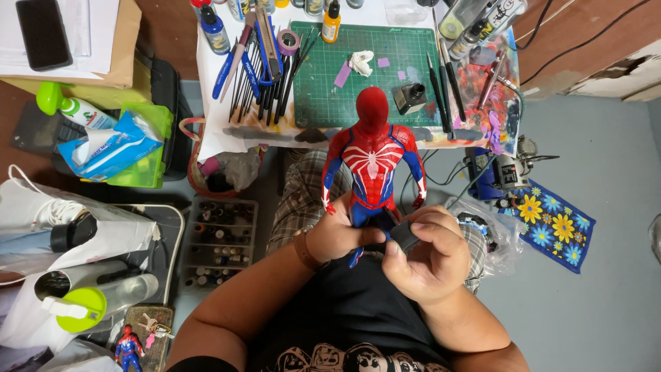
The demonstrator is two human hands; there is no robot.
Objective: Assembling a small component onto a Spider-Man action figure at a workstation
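Note:
A red and blue superhero action figure [373,162] with a white spider emblem stands upright above my lap. My left hand [339,234] is closed around its legs and hips. My right hand [425,256] pinches a small dark grey block [404,236] against the figure's lower legs, which the hands mostly hide. A brown watch strap [303,249] sits on my left wrist.
Ahead is a green cutting mat [323,83] on a white desk with brushes [265,76], paint bottles [215,29] and a black pot [412,95]. A tray of small paint pots [220,241] lies on the floor left. A smaller figure [128,348] and a flowered cloth [554,224] lie nearby.

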